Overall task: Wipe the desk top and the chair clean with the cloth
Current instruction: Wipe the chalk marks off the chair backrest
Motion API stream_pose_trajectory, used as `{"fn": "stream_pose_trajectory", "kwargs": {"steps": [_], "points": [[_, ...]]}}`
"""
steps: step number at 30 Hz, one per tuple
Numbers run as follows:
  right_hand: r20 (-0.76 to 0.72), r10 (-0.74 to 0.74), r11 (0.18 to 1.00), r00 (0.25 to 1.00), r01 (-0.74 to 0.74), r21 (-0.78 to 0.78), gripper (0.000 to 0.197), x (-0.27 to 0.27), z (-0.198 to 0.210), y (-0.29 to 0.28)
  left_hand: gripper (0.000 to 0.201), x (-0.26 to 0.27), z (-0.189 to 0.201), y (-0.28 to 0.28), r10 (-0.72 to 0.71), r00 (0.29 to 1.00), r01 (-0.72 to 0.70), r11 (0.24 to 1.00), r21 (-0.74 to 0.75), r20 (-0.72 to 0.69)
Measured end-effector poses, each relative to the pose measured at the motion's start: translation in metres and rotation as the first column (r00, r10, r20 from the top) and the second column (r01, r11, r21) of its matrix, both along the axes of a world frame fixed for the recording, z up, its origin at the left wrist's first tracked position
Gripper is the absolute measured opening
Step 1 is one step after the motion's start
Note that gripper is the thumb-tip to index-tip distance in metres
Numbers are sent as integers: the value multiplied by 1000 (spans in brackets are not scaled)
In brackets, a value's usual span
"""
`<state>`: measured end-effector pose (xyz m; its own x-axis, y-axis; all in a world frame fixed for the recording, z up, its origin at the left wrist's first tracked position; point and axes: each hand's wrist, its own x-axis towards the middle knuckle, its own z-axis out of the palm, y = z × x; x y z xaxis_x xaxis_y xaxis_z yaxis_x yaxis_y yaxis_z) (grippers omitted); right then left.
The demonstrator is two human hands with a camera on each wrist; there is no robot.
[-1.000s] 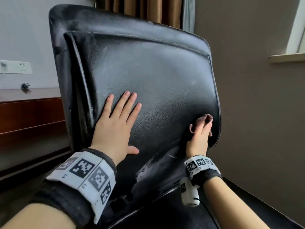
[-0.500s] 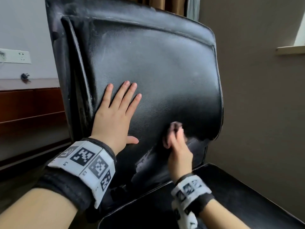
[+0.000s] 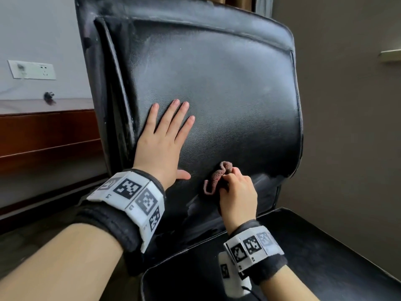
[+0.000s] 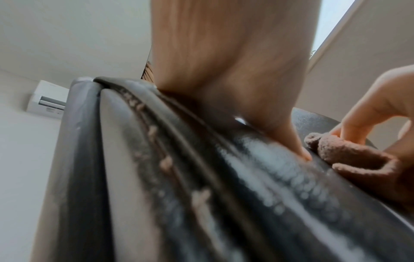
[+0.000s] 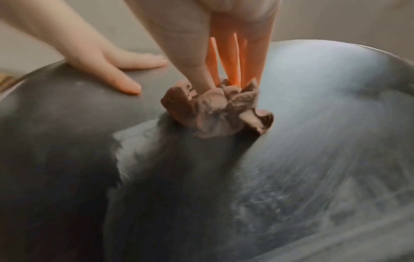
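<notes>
A black leather chair fills the head view, its dusty backrest [image 3: 217,88] upright and its seat [image 3: 314,268] at the lower right. My left hand [image 3: 165,137] lies flat on the backrest, fingers straight and spread. My right hand [image 3: 236,192] grips a bunched brown cloth [image 3: 217,177] and presses it against the lower middle of the backrest, just right of my left thumb. The right wrist view shows the cloth [image 5: 215,109] crumpled under the fingertips [image 5: 201,78], a dark wiped streak below it. The left wrist view shows the cloth [image 4: 349,156] beside my left thumb.
A dark wooden desk [image 3: 43,131] stands behind the chair at the left, with a wall socket [image 3: 32,69] and a small black plug [image 3: 48,96] above it. A grey wall [image 3: 347,127] is close on the right. An air conditioner [image 4: 48,99] hangs high on the wall.
My right hand has carried the cloth from the backrest's right edge leftwards along its lower part to near my left thumb. The left hand has stayed flat in place.
</notes>
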<state>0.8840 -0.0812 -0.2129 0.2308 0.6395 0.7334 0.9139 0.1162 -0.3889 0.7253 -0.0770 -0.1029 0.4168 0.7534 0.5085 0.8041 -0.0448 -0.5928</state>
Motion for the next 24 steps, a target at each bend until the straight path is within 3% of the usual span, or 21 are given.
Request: {"fn": "stream_pose_trajectory", "kwargs": {"steps": [2,4,6,10,13,15,18,21,24], "points": [[-164,-29,997,986,17,-76,8,-6,4,-3,119,0,0,0,-4,1000,4,1000,2,0],[-225,-55,986,973,17,-166,11,-12,10,-11,119,-1,0,0,-5,1000,5,1000,5,-2],[-91,-71,944,993,37,-327,18,-20,15,-20,119,0,-1,1,-1,1000,1,1000,11,-3],[63,108,867,992,-63,-494,37,-42,9,-31,119,1,-1,-1,7,1000,-7,1000,9,-3],[9,178,868,984,-153,-473,33,-51,-5,-34,120,1,-1,-2,2,1000,-2,1000,9,8],[-174,178,894,969,-233,-383,22,-47,-16,-29,120,1,-1,-3,-5,1000,5,1000,11,12],[-370,65,966,927,-152,-211,15,-21,-17,-11,119,-1,0,-2,-13,1000,12,1000,19,5],[-367,7,979,930,-80,-186,28,-8,-10,-8,119,0,-1,-1,-17,1000,17,1000,17,9],[-165,331,926,929,-353,-131,45,-38,-12,-27,119,-1,-2,1,-17,1000,16,999,34,8]]}}
